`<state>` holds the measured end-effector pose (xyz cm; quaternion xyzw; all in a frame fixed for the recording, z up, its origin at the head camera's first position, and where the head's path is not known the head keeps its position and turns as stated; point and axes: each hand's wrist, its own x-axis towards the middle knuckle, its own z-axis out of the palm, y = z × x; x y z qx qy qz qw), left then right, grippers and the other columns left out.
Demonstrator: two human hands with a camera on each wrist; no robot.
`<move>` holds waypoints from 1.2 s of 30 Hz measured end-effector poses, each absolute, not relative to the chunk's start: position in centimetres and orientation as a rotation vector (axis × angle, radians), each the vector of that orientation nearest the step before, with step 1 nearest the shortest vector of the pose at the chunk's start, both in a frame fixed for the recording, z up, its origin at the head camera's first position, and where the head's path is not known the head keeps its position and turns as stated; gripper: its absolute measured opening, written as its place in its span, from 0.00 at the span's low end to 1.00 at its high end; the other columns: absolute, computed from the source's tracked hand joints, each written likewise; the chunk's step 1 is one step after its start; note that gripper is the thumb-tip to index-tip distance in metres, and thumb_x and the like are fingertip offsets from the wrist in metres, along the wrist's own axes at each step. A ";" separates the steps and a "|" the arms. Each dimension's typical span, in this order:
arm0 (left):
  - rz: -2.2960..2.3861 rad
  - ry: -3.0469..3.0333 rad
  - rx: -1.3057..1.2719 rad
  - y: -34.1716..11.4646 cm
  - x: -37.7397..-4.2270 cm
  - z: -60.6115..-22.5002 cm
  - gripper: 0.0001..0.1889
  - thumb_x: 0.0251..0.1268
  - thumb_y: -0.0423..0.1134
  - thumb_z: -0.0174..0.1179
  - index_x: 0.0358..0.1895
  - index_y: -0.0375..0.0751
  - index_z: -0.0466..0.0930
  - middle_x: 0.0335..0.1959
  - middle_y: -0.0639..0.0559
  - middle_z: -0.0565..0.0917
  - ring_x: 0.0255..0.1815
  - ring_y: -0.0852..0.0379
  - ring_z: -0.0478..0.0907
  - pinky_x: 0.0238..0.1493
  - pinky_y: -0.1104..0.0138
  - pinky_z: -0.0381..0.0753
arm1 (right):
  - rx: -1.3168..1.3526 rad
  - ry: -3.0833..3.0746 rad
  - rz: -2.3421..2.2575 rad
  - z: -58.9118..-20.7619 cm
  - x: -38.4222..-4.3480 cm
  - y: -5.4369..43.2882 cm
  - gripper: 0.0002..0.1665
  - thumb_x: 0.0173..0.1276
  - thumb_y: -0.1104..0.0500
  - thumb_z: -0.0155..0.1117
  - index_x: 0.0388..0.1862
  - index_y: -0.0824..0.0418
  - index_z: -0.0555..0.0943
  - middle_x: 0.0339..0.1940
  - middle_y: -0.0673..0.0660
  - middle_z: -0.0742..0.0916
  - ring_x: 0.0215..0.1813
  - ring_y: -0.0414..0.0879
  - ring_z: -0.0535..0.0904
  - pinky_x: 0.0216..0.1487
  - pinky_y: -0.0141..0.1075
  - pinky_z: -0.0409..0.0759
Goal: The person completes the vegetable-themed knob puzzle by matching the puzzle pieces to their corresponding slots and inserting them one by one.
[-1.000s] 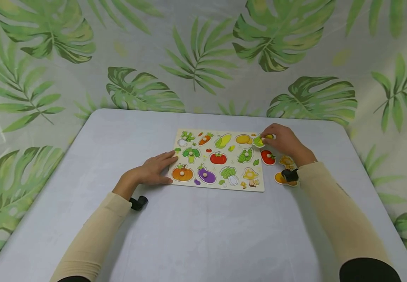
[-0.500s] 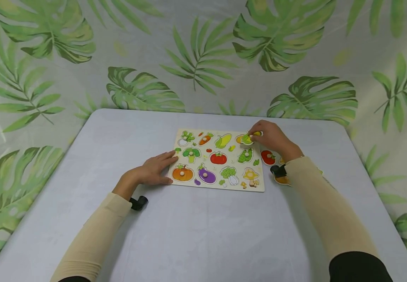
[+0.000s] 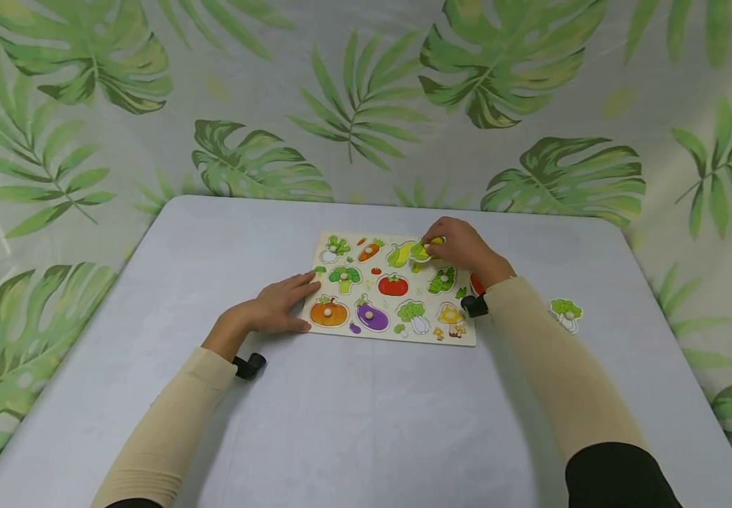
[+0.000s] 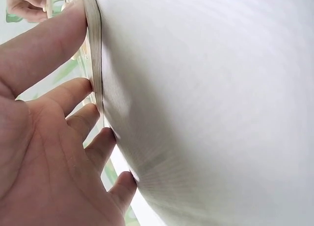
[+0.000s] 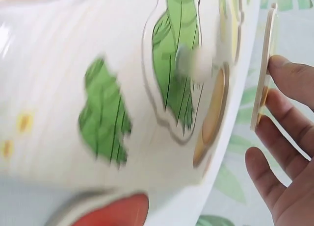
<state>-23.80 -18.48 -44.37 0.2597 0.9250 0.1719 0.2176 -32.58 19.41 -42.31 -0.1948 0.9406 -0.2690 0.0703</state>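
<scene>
My right hand (image 3: 464,247) pinches a green and yellow corn puzzle piece (image 3: 419,252) over the board's upper part, just right of the printed corn (image 3: 400,255). In the right wrist view this thin wooden piece (image 5: 263,74) stands on edge between thumb and fingers, raised off the board. The wooden vegetable puzzle board (image 3: 417,339) lies flat. My left hand (image 3: 280,303) rests at its left side, fingers extended. The left wrist view has the left thumb and fingertips against the board's edge (image 4: 95,54).
Knobbed pieces sit in the board, among them a pumpkin (image 3: 328,312), an eggplant (image 3: 371,315) and a broccoli (image 3: 343,279). To the board's right lies a loose leafy green piece (image 3: 565,315). A red tomato piece (image 3: 477,283) shows partly beside the right forearm, which covers the table there.
The right hand has carried the corn piece leftward from the board's right edge, past the potato picture, to beside the printed corn. My left hand stays in place.
</scene>
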 end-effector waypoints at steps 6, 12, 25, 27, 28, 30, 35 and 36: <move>0.475 2.565 0.717 -18.4 -23.8 -44.3 0.43 0.64 0.47 0.64 0.79 0.42 0.53 0.83 0.42 0.46 0.82 0.36 0.45 0.77 0.38 0.49 | -0.600 2.836 -0.778 -43.0 -32.9 18.0 0.14 0.70 0.60 0.62 0.51 0.63 0.87 0.55 0.63 0.83 0.61 0.59 0.76 0.69 0.54 0.70; 0.476 2.568 0.724 -18.5 -23.8 -44.2 0.43 0.65 0.46 0.64 0.79 0.41 0.52 0.83 0.42 0.46 0.83 0.38 0.44 0.77 0.38 0.49 | -0.616 2.841 -0.774 -43.5 -33.2 17.1 0.14 0.70 0.61 0.63 0.51 0.63 0.87 0.54 0.63 0.84 0.61 0.58 0.77 0.69 0.53 0.71; 0.471 2.559 0.709 -18.7 -23.9 -44.5 0.43 0.65 0.48 0.64 0.79 0.43 0.52 0.83 0.44 0.46 0.83 0.39 0.44 0.78 0.39 0.48 | -0.588 2.820 -0.760 -44.1 -33.5 15.9 0.15 0.71 0.60 0.62 0.52 0.62 0.86 0.56 0.62 0.83 0.61 0.57 0.77 0.71 0.51 0.70; 0.475 2.558 0.707 -18.7 -23.9 -44.5 0.44 0.65 0.48 0.64 0.79 0.43 0.52 0.83 0.44 0.46 0.83 0.39 0.44 0.78 0.39 0.48 | -0.582 2.812 -0.778 -44.1 -33.5 15.8 0.15 0.71 0.60 0.62 0.52 0.62 0.86 0.56 0.62 0.83 0.62 0.58 0.76 0.71 0.51 0.70; 0.476 2.557 0.706 -18.7 -23.9 -44.5 0.44 0.65 0.48 0.64 0.79 0.43 0.52 0.83 0.44 0.46 0.83 0.39 0.44 0.78 0.39 0.48 | -0.580 2.811 -0.786 -44.1 -33.5 15.7 0.15 0.71 0.60 0.62 0.52 0.62 0.86 0.56 0.63 0.83 0.62 0.58 0.76 0.71 0.52 0.70; 0.479 2.557 0.702 -18.6 -23.9 -44.5 0.44 0.65 0.48 0.64 0.79 0.44 0.52 0.83 0.44 0.46 0.83 0.39 0.43 0.78 0.39 0.48 | -0.575 2.805 -0.806 -44.1 -33.5 15.5 0.15 0.71 0.61 0.62 0.52 0.63 0.86 0.57 0.63 0.83 0.62 0.58 0.76 0.71 0.52 0.69; 0.485 2.554 0.705 -18.5 -23.9 -44.3 0.44 0.65 0.48 0.64 0.79 0.44 0.52 0.83 0.44 0.46 0.83 0.39 0.43 0.78 0.39 0.47 | -0.533 2.797 -0.828 -44.4 -33.7 15.1 0.15 0.71 0.61 0.62 0.52 0.63 0.86 0.57 0.62 0.83 0.64 0.58 0.75 0.73 0.51 0.67; 0.482 2.552 0.703 -18.6 -23.9 -44.3 0.44 0.65 0.48 0.64 0.80 0.44 0.52 0.83 0.45 0.45 0.83 0.39 0.43 0.79 0.39 0.47 | -0.522 2.796 -0.830 -44.5 -33.7 15.1 0.15 0.70 0.61 0.62 0.52 0.63 0.86 0.58 0.62 0.83 0.64 0.58 0.75 0.73 0.51 0.67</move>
